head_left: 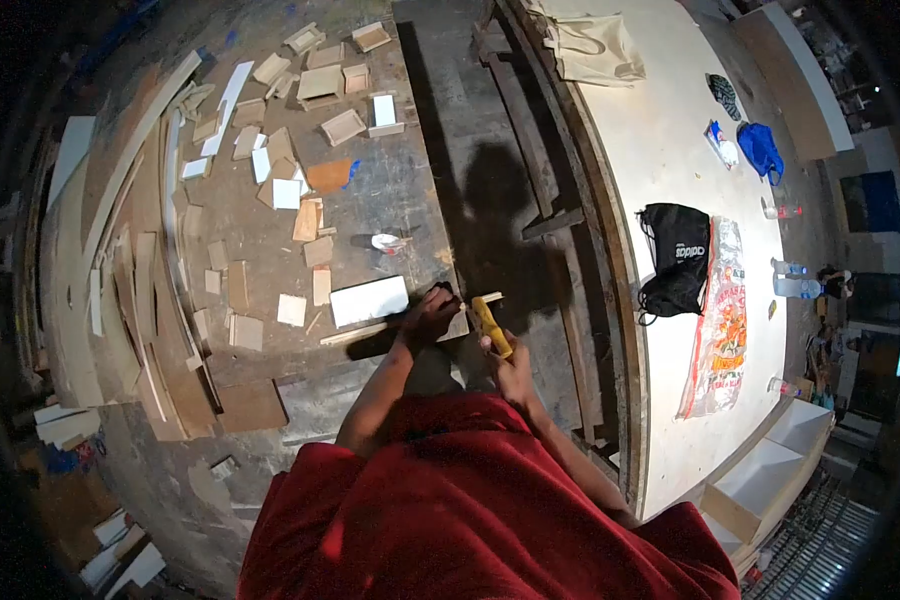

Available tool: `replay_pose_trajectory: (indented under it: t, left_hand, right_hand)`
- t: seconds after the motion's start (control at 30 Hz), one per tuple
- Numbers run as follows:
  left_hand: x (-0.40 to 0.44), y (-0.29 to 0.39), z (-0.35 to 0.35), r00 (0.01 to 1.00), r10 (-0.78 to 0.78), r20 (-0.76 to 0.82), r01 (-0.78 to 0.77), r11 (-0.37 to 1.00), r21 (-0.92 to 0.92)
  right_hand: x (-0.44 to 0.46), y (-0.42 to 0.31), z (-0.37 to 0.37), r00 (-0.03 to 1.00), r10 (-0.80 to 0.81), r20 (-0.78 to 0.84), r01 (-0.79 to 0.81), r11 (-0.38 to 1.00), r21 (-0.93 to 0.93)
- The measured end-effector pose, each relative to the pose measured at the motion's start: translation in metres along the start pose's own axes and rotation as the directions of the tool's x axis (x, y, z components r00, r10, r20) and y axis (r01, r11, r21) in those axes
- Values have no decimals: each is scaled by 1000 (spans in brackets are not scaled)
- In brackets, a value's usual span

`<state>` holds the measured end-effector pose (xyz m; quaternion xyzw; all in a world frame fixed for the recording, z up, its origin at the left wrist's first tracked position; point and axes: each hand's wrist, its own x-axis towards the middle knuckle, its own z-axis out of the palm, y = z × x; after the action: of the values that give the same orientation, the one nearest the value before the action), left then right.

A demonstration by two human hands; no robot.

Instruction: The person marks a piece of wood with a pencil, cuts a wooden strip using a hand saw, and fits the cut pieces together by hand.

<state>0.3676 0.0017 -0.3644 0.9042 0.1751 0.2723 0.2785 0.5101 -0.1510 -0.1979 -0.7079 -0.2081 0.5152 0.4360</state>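
Observation:
At the near right corner of the worktable, my left hand [432, 312] is closed over a thin wooden strip [355, 334]. The strip appears to run on under the hand, and a pale end [494, 297] in line with it shows beyond the table edge. My right hand [513, 370] is wrapped round a yellow tool [490, 328], its kind unclear. The tool stands at the table edge beside the left fingertips. Just left of the left hand lies a white rectangular panel [370, 302].
Small wooden boxes [343, 127] and board offcuts [246, 333] are scattered over the worktable [390, 190]. Long boards [140, 300] lie at left. Across a dark gap is a pale table [670, 150] holding a black drawstring bag [678, 250] and a printed plastic sack [722, 330].

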Motion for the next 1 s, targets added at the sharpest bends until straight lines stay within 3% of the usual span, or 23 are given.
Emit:
replay_pose_trajectory:
  t: [0.03,0.17,0.23,0.27,0.33,0.4,0.47,0.57,0.63,0.7,0.77,0.87,0.93,0.97,1.0]
  left_hand:
    - [0,0,-1,1000,-7,2,7,1000,-1]
    - [6,-3,-2,1000,-19,-13,18,999,-36]
    - [-1,-2,9,1000,-9,-20,8,1000,-30]
    - [1,-9,11,996,39,-76,-38,999,7]
    - [-9,-7,14,991,65,-115,-62,998,26]
    - [-9,-11,17,996,33,-80,-28,998,63]
    - [-5,-15,16,996,31,-84,-25,998,66]
    - [-6,-6,11,996,40,-77,-34,997,68]
    - [-5,-8,9,995,48,-85,-40,995,88]
    - [-7,-5,9,999,-41,-22,42,998,48]
    - [-9,-3,11,999,-25,-43,28,997,69]
    - [-6,-9,9,995,8,-98,3,994,112]
    - [-8,-6,11,988,26,-152,-7,992,124]
    - [-10,-13,20,986,27,-166,-11,995,95]
    - [-12,-11,21,986,26,-166,-10,995,99]
  right_hand:
    - [7,20,-1,997,-78,16,79,993,-91]
    - [12,3,4,999,-47,2,47,997,-67]
    - [12,3,9,947,-306,-98,309,951,21]
    - [18,-3,8,941,-324,-95,328,944,22]
    - [-3,-7,1,992,-111,57,109,993,38]
    - [-1,-4,3,991,-125,47,120,989,80]
    - [1,-16,6,999,31,-31,-30,999,16]
    - [-2,-4,0,999,-51,4,50,998,43]
    - [-6,-18,6,1000,-19,-7,19,999,28]
    - [-2,-13,10,1000,17,-9,-17,1000,12]
    - [13,15,7,955,-295,32,293,954,66]
    - [-7,-14,8,983,-180,34,178,982,62]
    - [11,27,4,990,-139,15,137,987,86]
    - [21,47,-2,987,-157,-33,156,988,-19]
    - [13,16,1,996,-85,-15,85,996,-25]
